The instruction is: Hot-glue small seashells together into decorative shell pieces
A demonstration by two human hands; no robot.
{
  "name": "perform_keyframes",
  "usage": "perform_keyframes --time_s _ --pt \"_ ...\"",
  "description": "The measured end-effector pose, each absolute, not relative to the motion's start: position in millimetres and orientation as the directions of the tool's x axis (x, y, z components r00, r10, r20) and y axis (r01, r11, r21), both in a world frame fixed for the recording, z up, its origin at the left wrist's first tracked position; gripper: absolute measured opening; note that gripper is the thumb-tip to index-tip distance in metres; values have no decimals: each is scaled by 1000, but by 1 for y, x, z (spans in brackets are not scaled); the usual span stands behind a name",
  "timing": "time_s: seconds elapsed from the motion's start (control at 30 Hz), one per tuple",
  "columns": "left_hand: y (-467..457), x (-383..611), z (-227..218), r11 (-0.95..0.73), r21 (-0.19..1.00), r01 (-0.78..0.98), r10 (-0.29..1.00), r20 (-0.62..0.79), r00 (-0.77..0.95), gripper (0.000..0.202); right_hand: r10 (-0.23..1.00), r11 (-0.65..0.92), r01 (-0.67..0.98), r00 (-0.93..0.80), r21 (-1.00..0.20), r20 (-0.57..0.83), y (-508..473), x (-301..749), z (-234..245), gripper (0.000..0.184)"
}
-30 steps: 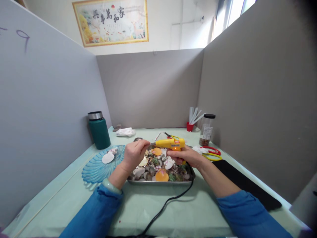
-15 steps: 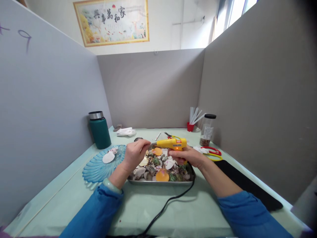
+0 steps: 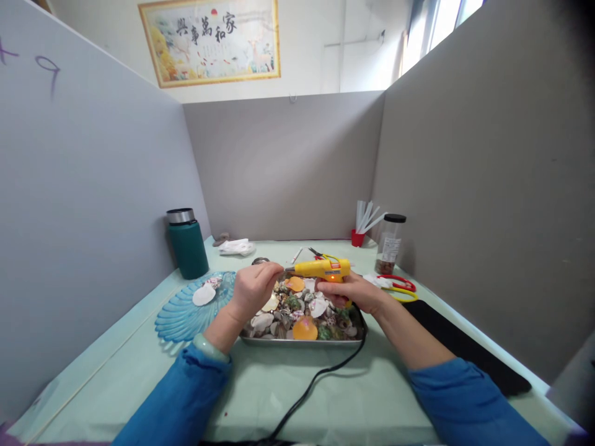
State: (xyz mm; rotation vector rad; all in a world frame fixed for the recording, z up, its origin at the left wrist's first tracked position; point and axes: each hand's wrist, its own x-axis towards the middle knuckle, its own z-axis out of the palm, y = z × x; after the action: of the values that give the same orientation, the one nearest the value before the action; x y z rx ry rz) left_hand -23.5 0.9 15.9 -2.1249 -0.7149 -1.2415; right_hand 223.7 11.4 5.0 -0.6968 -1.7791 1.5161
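Note:
A yellow hot glue gun (image 3: 320,268) with a glowing orange light is gripped in my right hand (image 3: 346,291), its nozzle pointing left. Right at the nozzle tip are the pinched fingers of my left hand (image 3: 255,285); whatever lies between them is too small or hidden to make out. Beneath both hands sits a metal tray (image 3: 302,342) full of mixed seashells, among them an orange scallop shell (image 3: 305,328). To the left, a blue shell-shaped glass plate (image 3: 179,319) carries a white shell (image 3: 204,295) and a speckled one.
A black cord (image 3: 309,389) runs from the glue gun to the front edge. At left stands a green bottle (image 3: 188,248). On the right are red-and-yellow-handled scissors (image 3: 403,291), a jar (image 3: 389,244), a red cup of glue sticks (image 3: 357,238) and a black mat (image 3: 460,344). Grey partitions enclose the table.

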Motion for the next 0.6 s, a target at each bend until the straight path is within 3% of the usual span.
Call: perform_keyframes --time_s 0.3,0.6 --pt "0 -24 16 -677 -208 706 156 896 415 12 728 177 -40 -667 -983 158 10 226 8 29" --pt "2 -26 15 -661 -231 714 138 897 419 12 779 218 -50 -593 -975 205 12 225 9 30"
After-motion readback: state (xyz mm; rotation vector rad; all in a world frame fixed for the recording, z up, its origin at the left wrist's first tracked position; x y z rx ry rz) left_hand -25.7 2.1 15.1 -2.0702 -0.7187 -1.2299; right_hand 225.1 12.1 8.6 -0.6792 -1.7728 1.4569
